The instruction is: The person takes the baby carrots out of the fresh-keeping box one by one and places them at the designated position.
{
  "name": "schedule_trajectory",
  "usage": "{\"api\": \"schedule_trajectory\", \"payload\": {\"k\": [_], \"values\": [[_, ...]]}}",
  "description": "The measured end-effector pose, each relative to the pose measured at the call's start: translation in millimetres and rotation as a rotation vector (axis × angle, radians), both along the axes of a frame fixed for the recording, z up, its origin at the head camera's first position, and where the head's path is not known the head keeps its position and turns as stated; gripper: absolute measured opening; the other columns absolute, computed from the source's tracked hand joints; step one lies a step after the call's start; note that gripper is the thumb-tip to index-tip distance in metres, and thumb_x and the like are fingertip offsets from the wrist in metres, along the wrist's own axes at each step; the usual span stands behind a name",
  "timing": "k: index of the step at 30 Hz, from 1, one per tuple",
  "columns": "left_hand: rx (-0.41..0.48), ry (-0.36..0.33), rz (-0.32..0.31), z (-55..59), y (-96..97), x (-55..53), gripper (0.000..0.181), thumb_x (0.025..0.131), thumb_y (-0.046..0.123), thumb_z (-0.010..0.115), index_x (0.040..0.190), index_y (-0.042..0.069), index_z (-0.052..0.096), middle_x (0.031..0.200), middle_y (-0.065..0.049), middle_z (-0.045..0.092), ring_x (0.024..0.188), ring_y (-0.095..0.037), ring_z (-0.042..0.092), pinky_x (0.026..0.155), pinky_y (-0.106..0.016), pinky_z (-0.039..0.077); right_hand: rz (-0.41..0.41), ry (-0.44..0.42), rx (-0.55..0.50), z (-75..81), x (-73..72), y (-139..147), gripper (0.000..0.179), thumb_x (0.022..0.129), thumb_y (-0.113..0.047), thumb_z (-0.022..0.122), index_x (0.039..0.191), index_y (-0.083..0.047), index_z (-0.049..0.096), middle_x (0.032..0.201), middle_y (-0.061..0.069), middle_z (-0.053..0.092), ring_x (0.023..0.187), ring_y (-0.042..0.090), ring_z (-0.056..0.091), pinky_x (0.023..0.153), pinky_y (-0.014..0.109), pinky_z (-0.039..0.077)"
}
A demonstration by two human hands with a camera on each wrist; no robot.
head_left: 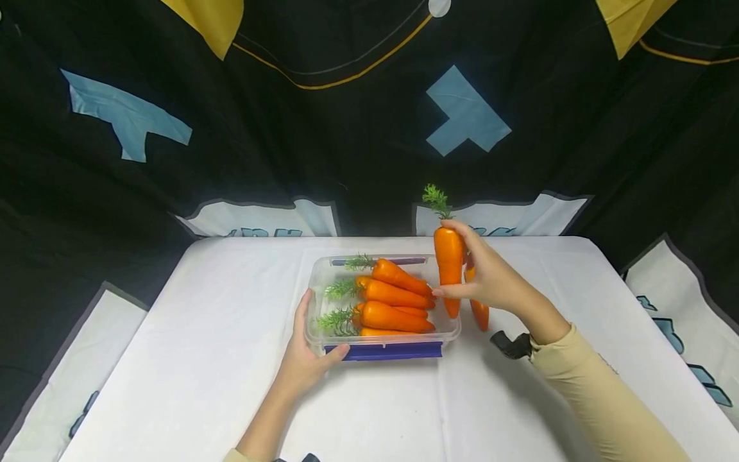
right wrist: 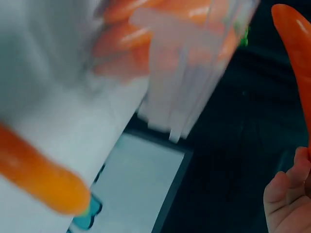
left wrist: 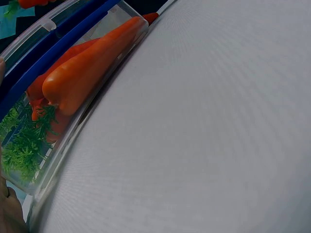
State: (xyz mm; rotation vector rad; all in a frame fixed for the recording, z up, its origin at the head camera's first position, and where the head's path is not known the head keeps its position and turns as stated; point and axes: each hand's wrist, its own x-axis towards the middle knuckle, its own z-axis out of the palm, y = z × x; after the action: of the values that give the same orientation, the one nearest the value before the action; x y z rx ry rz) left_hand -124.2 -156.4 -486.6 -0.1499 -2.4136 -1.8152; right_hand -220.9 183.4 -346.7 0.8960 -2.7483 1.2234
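Note:
A clear plastic food container with blue latches holds several orange toy carrots, their green tops pointing left. My left hand grips its front left corner, thumb along the front rim and fingers on the left side. In the left wrist view, carrots show through the container's wall. My right hand holds another carrot upright over the container's right end, leafy top up and tip down. The right wrist view shows this carrot above my fingers.
One more carrot lies on the white-covered table, right of the container and partly hidden behind my right hand. A black curtain with blue and yellow shapes hangs behind the table's far edge.

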Motion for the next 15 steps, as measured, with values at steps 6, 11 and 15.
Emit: {"api": "schedule_trajectory", "payload": {"k": [6,11,15], "values": [[0.007,0.0,-0.002,0.3,0.6,0.2,0.118,0.075,0.024,0.085,0.159,0.038,0.004,0.168,0.002,0.01,0.15,-0.04,0.023,0.115,-0.07,0.02,-0.09,0.001,0.045,0.4,0.3,32.7,0.111,0.073,-0.032,0.089,0.157,-0.024,0.017,0.128,0.01,0.05,0.096,0.023,0.047,0.078,0.033,0.046],[0.015,-0.005,-0.003,0.9,0.9,0.6,0.117,0.075,0.023,0.085,0.159,0.039,0.004,0.168,0.003,0.01,0.15,-0.04,0.024,0.116,-0.07,0.02,-0.128,-0.012,0.075,-14.6,-4.9,64.8,0.109,0.074,-0.029,0.088,0.157,-0.021,0.018,0.125,0.012,0.05,0.094,0.022,0.044,0.073,0.033,0.043],[0.019,-0.003,-0.001,0.8,0.6,0.6,0.117,0.075,0.023,0.085,0.158,0.039,0.004,0.168,0.004,0.01,0.15,-0.039,0.024,0.116,-0.069,0.02,-0.15,-0.057,0.115,-31.2,-10.4,88.9,0.109,0.074,-0.03,0.088,0.157,-0.019,0.018,0.122,0.012,0.049,0.096,0.023,0.043,0.07,0.033,0.042]]}}
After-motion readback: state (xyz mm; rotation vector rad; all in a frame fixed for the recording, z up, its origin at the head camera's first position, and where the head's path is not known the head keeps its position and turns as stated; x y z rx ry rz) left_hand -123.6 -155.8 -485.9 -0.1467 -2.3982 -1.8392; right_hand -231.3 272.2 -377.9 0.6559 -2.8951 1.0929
